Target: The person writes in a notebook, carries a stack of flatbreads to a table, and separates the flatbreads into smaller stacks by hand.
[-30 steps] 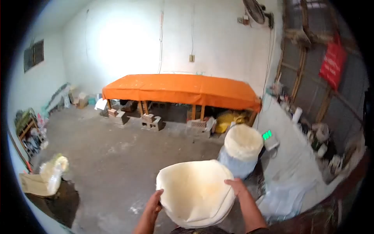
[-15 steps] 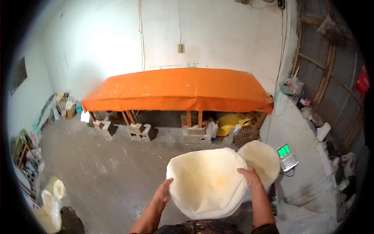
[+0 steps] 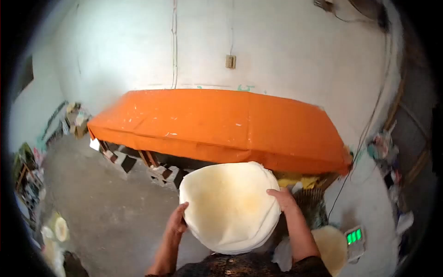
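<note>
A stack of large, floppy, cream-white round sheets (image 3: 226, 207) is held up in front of my body, sagging in the middle. What the sheets are made of I cannot tell. My left hand (image 3: 177, 219) is closed on the near left edge, thumb on top. On the right edge, my right hand (image 3: 283, 199) grips likewise, its thumb lying over the top sheet. The fingers of both hands are mostly hidden under the stack. Another pale round sheet (image 3: 331, 247) lies low on the right, partly behind my right forearm.
A long table under an orange cover (image 3: 198, 124) stands against the white wall, just beyond the stack. A digital scale (image 3: 355, 240) with green digits sits at the right. Concrete blocks (image 3: 173, 176) support the table. Assorted clutter lines the left and right edges.
The stack and both hands have moved forward, nearer the orange-covered table. My view has shifted, so the scale and loose sheet appear lower and farther right. Both hands keep their hold.
</note>
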Demonstrator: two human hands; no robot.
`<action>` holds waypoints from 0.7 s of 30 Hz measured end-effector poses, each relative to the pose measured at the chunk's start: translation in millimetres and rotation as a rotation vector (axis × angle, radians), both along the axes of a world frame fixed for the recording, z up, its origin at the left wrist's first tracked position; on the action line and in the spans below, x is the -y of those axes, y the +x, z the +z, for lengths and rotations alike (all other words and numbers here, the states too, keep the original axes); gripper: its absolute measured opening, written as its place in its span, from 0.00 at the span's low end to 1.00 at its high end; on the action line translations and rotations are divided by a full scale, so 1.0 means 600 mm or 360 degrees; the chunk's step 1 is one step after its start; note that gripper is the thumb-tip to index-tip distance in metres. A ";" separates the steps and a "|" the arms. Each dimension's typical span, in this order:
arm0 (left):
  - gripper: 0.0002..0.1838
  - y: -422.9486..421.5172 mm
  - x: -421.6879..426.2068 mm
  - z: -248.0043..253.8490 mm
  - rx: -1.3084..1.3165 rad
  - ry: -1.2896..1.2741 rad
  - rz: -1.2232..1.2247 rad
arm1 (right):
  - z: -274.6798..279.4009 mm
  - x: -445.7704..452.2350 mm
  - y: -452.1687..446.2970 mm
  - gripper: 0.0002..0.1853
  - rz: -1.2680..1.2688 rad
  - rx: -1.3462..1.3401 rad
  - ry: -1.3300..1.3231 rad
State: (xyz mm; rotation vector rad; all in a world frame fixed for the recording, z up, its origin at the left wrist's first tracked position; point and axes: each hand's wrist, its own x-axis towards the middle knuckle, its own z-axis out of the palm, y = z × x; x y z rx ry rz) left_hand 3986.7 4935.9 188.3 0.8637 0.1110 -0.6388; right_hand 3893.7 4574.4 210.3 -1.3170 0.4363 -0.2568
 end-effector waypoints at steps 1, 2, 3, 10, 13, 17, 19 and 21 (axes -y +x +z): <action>0.27 0.035 0.011 0.010 0.0033 0.0006 -0.0063 | 0.020 0.005 0.032 0.20 0.0029 0.0084 -0.0044; 0.27 0.072 0.031 0.008 -0.0004 -0.0002 -0.0045 | 0.030 0.023 0.064 0.20 0.0027 -0.0001 -0.0060; 0.27 0.111 0.048 0.003 -0.0043 0.0015 -0.0033 | 0.035 0.041 0.095 0.19 0.0019 -0.0089 -0.0052; 0.26 0.349 0.191 0.008 -0.0059 -0.0005 -0.0034 | 0.061 0.184 0.329 0.19 0.0071 -0.0093 0.0014; 0.26 0.436 0.250 0.012 -0.0058 0.0027 0.0068 | 0.069 0.246 0.460 0.18 0.0189 -0.0073 -0.0042; 0.25 0.536 0.330 0.045 0.0086 -0.0053 0.0222 | 0.111 0.333 0.642 0.18 0.0337 -0.0022 -0.0210; 0.25 0.584 0.366 0.064 0.0070 -0.0129 0.0317 | 0.146 0.367 0.737 0.18 0.0421 0.0011 -0.0307; 0.25 0.627 0.391 0.062 0.0123 -0.0227 0.0392 | 0.184 0.395 0.823 0.19 0.0497 0.0015 -0.0419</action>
